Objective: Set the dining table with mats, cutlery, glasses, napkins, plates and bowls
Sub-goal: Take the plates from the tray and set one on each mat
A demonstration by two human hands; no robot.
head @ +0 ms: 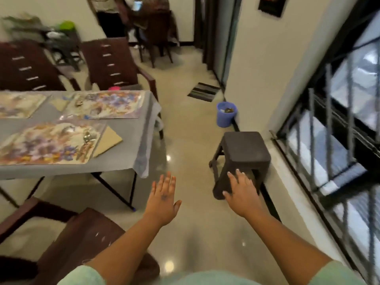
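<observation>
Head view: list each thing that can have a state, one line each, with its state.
Left hand: open, empty, fingers spread.
Right hand: open, empty, in front of the stool.
Near mat: flat on the table, cutlery on it.
Far mat: flat on the table, cutlery on it.
Napkin: folded, beside the near mat.
Stool: upright, top bare.
Blue bucket: upright, something inside.
</observation>
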